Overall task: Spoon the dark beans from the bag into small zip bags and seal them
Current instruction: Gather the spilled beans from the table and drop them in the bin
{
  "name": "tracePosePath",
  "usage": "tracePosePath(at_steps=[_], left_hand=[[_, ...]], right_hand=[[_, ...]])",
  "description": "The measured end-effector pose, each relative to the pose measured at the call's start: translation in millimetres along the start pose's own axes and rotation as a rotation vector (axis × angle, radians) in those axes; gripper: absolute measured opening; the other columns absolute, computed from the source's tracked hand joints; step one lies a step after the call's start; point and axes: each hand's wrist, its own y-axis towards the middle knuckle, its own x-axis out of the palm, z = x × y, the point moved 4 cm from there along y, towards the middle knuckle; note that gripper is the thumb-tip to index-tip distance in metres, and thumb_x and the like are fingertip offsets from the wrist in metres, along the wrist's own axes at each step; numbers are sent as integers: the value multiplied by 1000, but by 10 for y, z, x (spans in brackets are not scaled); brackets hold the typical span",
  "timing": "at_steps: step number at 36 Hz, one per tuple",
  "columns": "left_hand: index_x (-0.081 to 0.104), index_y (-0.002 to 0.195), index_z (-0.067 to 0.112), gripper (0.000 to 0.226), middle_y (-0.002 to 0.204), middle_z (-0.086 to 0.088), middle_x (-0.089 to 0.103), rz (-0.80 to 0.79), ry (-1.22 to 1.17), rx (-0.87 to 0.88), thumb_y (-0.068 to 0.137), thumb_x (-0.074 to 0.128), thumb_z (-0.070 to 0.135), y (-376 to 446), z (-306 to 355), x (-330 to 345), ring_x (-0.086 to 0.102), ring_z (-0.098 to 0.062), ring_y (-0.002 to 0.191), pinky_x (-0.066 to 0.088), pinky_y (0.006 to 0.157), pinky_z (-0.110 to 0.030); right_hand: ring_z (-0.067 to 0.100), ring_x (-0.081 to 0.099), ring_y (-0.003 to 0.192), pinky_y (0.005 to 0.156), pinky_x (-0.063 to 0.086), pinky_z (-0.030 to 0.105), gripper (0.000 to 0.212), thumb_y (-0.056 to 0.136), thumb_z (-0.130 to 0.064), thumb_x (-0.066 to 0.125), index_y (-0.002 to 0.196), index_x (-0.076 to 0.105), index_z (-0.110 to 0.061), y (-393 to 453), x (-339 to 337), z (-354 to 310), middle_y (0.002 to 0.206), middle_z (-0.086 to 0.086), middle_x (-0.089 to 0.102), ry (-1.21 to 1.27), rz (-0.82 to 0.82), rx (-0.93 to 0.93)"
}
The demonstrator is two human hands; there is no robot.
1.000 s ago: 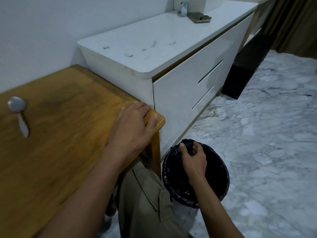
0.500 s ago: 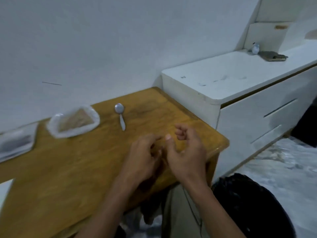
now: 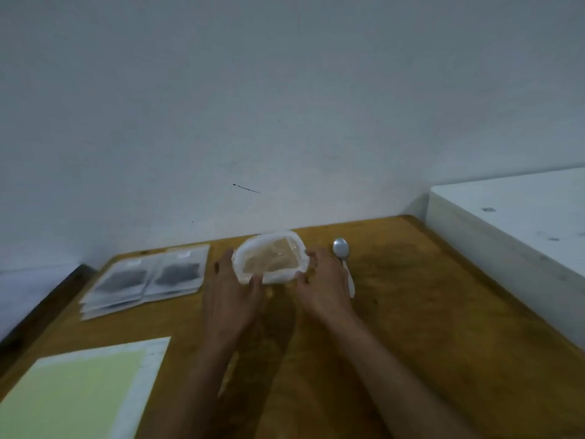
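A clear plastic bag [image 3: 270, 259] with a rolled-down white rim lies open on the wooden table [image 3: 427, 312] near the wall; it looks empty, the wood showing through. My left hand [image 3: 232, 288] touches its left side and my right hand [image 3: 323, 282] its right side, fingers curled at the rim. A metal spoon [image 3: 343, 261] with a white handle lies just right of my right hand. Small zip bags [image 3: 148, 278] holding dark beans lie stacked at the left.
A pale green sheet on a white board [image 3: 79, 394] covers the near left of the table. A white cabinet [image 3: 512, 229] stands against the table's right edge. The wall runs close behind the bag.
My view has swung left from the black bin and cabinet to the table. Both hands moved forward from the table's corner to either side of the plastic bag.
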Motion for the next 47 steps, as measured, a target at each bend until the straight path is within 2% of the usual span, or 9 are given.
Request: tracePosePath(at_steps=[4, 8, 13, 18, 21, 26, 34, 38, 47], left_hand=[[30, 153, 17, 70, 147, -16, 46, -38, 5, -62, 93, 65, 31, 237, -127, 80, 49, -37, 130, 46, 101, -46], [48, 138, 19, 45, 129, -14, 62, -19, -14, -49, 95, 60, 19, 426, -194, 146, 62, -33, 112, 53, 85, -38], [54, 136, 18, 40, 130, -11, 63, 16, -142, -35, 97, 60, 21, 491, -63, 44, 64, -29, 109, 55, 93, -45], [52, 139, 23, 44, 118, -6, 63, -2, -343, 9, 97, 63, 29, 409, 355, -34, 66, -22, 97, 59, 86, -49], [52, 139, 24, 42, 114, -1, 59, -48, -416, 60, 99, 61, 28, 249, 730, 49, 64, -16, 95, 59, 84, -38], [55, 136, 23, 38, 120, -2, 65, -154, -484, 176, 98, 61, 23, -215, 1380, 357, 66, -13, 98, 50, 66, -11], [64, 122, 22, 26, 103, 10, 64, -487, -604, 274, 96, 62, 27, -1285, 2257, 896, 63, -6, 92, 58, 80, -27], [62, 126, 26, 31, 106, 10, 64, -642, -586, 356, 96, 61, 34, -1877, 2676, 1147, 65, -9, 96, 60, 85, -38], [67, 118, 22, 29, 97, 4, 71, -822, -369, 534, 91, 64, 33, -3152, 3181, 1872, 68, -15, 86, 57, 83, -33]], right_hand=[[22, 59, 107, 70, 46, 27, 50, 91, -22, 60, 135, 41, -32, 213, 98, -51, 121, 1, 59, -82, 13, -60], [18, 57, 98, 52, 33, 14, 53, 94, -10, 58, 140, 40, -30, 351, 155, -65, 120, 3, 60, -94, -34, -62], [23, 62, 106, 76, 44, 25, 48, 91, -7, 62, 135, 50, -24, 408, -5, -82, 122, 4, 62, 0, 111, -60], [17, 64, 96, 72, 50, 23, 45, 90, -12, 67, 131, 55, -25, 322, -537, -137, 110, -1, 64, 74, 264, -70], [11, 61, 92, 58, 41, 7, 40, 91, -19, 68, 128, 56, -29, 134, -948, -60, 109, -6, 61, 72, 390, -52], [12, 60, 87, 56, 39, 11, 32, 93, -22, 67, 124, 58, -25, -372, -1626, 199, 109, -5, 60, 77, 586, 0], [19, 60, 93, 61, 40, 13, 29, 91, -26, 70, 119, 62, -24, -1565, -2630, 968, 114, 4, 58, 61, 886, 164], [21, 63, 87, 68, 46, 24, 24, 88, -27, 71, 111, 64, -27, -2195, -3048, 1382, 106, 9, 66, 35, 1047, 258], [18, 60, 90, 79, 44, 23, 22, 86, -24, 68, 108, 63, -22, -3209, -3476, 2418, 108, 6, 61, 55, 1249, 563]])
